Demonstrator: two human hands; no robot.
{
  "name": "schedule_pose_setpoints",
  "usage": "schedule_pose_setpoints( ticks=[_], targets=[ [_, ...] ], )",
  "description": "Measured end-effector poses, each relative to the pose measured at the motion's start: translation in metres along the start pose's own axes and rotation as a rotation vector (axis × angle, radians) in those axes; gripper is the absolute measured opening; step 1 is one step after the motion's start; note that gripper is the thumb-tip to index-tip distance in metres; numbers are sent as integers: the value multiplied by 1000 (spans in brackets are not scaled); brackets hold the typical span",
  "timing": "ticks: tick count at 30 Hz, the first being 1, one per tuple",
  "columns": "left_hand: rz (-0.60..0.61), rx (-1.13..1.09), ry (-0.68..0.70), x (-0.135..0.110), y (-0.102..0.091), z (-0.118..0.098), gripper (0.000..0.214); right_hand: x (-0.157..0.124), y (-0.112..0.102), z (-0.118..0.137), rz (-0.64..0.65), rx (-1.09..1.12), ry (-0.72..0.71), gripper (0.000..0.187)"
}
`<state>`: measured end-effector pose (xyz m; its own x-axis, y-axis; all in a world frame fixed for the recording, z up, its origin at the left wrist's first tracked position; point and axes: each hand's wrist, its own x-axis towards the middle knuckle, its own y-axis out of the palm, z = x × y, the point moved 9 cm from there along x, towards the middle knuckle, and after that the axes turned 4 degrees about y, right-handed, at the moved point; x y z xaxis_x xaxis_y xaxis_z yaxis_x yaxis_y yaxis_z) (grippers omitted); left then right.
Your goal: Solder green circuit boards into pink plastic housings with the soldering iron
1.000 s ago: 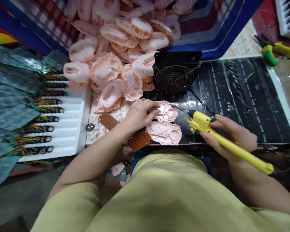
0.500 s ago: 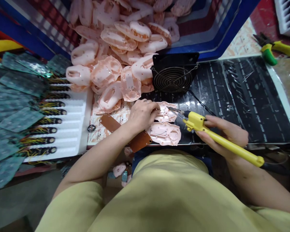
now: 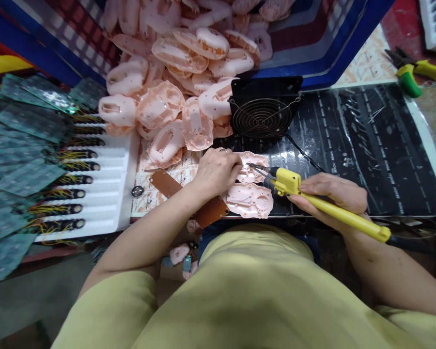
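Two bare hands at cluttered bench, head view. Left hand [image 3: 215, 170] presses fingers onto pink plastic shell [image 3: 255, 160] lying on black mat [image 3: 366, 145]. Right hand [image 3: 334, 196] clenched around yellow soldering iron [image 3: 323, 203], tip touching shell. Second shell [image 3: 250, 200] just below. Small black fan [image 3: 262, 112] behind; pile of pink shells [image 3: 174, 92] upper left.

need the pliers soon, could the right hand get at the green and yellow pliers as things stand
Probably not at once: the right hand is shut on the yellow soldering iron, and the pliers lie far off across the black mat.
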<state>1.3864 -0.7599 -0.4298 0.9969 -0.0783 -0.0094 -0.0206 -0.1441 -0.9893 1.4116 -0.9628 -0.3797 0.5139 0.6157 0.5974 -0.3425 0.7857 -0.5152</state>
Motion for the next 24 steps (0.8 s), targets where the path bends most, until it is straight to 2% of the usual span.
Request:
schedule_pose_setpoints(
  ticks=[4,6,8,10,13,18,21,23,24],
  targets=[
    [27,-3,-8,2,1,0,22,10,-3,6,52,6,-42,24],
    [37,-10,-9,3,1,0,23,10,-13,7,-9,-5,-29,25],
    [24,-22,-4,3,-1,0,22,6,-25,2,-108,-12,42,25],
    [14,-28,-3,2,-1,1,21,0,-30,-1,-149,-11,67,27],
    [17,-30,-5,2,1,1,22,-8,-26,0,-124,-26,31,33],
    [-41,-50,46,-1,0,-2,23,-17,-31,-1,-215,-143,127,58],
    [-125,-95,102,-14,-15,2,27,-22,-37,14,-246,-219,39,71],
    [-139,-166,136,-30,-26,9,38,-27,-42,21,-235,-282,4,69],
    [-111,-197,148,-39,-28,12,48,-29,-46,21,-227,-315,30,63]
  ],
)
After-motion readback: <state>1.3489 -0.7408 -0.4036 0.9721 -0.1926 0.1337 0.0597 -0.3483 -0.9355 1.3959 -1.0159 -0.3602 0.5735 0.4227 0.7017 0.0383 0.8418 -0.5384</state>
